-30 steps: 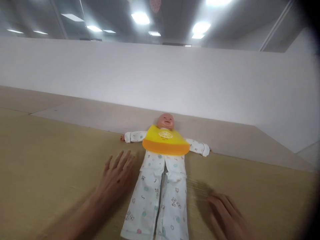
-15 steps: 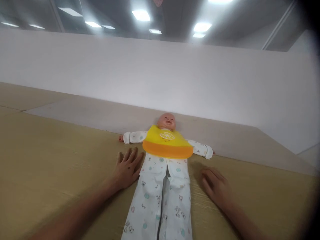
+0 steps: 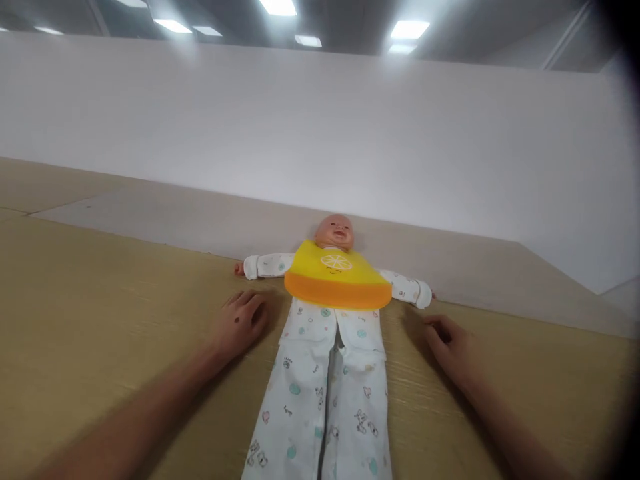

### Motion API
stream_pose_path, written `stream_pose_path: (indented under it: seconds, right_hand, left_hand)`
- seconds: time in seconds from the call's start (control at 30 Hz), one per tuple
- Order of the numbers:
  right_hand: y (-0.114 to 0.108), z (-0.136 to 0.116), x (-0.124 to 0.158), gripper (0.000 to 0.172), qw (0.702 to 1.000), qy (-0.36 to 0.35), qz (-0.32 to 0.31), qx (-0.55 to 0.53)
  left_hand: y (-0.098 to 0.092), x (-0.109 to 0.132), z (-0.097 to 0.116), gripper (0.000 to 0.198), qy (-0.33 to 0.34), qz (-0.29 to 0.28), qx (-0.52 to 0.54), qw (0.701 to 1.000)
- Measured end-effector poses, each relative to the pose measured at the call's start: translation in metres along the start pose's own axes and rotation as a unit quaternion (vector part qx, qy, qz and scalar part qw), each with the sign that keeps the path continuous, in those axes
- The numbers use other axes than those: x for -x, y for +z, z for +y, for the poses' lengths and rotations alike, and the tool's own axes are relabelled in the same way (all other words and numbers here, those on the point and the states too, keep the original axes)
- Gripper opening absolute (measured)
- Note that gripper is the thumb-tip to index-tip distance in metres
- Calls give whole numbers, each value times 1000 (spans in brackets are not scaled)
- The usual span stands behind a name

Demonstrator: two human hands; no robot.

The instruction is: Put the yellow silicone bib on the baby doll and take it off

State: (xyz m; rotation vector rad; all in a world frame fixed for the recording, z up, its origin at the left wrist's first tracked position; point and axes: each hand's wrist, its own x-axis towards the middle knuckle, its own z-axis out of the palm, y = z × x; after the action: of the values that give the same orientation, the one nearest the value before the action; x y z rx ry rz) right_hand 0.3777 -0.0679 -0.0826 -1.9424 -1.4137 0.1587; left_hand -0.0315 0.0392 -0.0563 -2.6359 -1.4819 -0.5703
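A baby doll (image 3: 334,232) lies on its back on the table, head at the far end and arms stretched out sideways. It wears a white printed outfit (image 3: 305,387) and a yellow silicone bib (image 3: 325,261) with an orange catch pocket (image 3: 337,293), spread over its chest. My left hand (image 3: 240,323) rests beside the doll's hip, apart from it, its fingers loosely curled in with nothing seen in them. On the other side, my right hand (image 3: 453,347) is also curled, thumb near the forefinger, holding nothing visible. It sits below the doll's outstretched sleeve (image 3: 407,288), not touching.
The tan tabletop (image 3: 100,320) extends to both sides. Behind the doll's head runs a paler strip (image 3: 165,207), and a white wall (image 3: 320,133) rises beyond it. Ceiling lights (image 3: 410,30) show at the top.
My left hand has drawn away from the doll to the left, its spread fingers now curled. My right hand has shifted right and slightly up. The doll and bib look unchanged.
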Motion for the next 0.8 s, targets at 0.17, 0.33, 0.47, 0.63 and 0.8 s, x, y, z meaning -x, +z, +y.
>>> stream_pose_path:
  seconds: [0.17, 0.33, 0.47, 0.63, 0.8]
  right_hand:
    - [5, -13, -3, 31, 992, -17, -110, 61]
    - [18, -17, -14, 28, 985, -20, -121, 124]
    - [28, -17, -9, 25, 983, -67, -79, 150]
    - [27, -14, 0, 23, 978, -132, -57, 154]
    - [24, -18, 1, 24, 977, -136, -47, 157]
  left_hand:
    - [0, -9, 4, 26, -45, -62, -4, 997]
    - [6, -38, 0, 29, -47, -89, -25, 995]
    - [11, -43, -4, 29, -20, -78, -29, 996]
    - [13, -37, -4, 29, -9, -66, -13, 998]
    - [12, -38, -3, 29, -1, -48, 11, 999]
